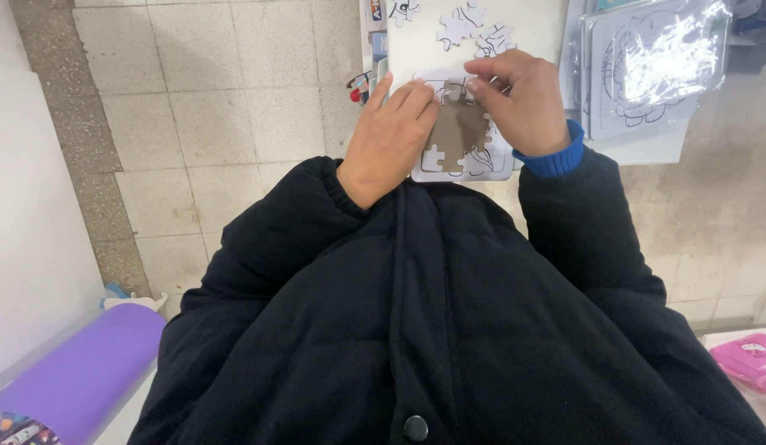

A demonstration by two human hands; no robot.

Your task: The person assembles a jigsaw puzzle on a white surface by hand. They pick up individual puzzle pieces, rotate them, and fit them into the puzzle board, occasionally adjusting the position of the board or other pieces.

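We see the puffy black button-front jacket (pixel 449 330) filling the lower frame, above a floor of pale square tiles (pixel 210 107). At lower left lies a purple rolled mat (pixel 86 371), and at lower right a pink plastic case (pixel 749 358) peeks in. Ahead sits a white tabletop (pixel 523 25), with clear-wrapped packs of white line-drawing puzzles (pixel 655 66) on its right side. At the near edge of the table lies the small white square puzzle tray with a brown cardboard backing (pixel 461 136), partly filled. Our left hand (pixel 391 140) rests flat on the tray's left side, fingers extended and holding nothing. Our right hand (pixel 519 99), with a blue cuff (pixel 556 156) at the wrist, curls its fingertips down onto a white jigsaw piece (pixel 469 91) at the tray's upper edge. Loose white jigsaw pieces (pixel 465 29) lie just beyond.
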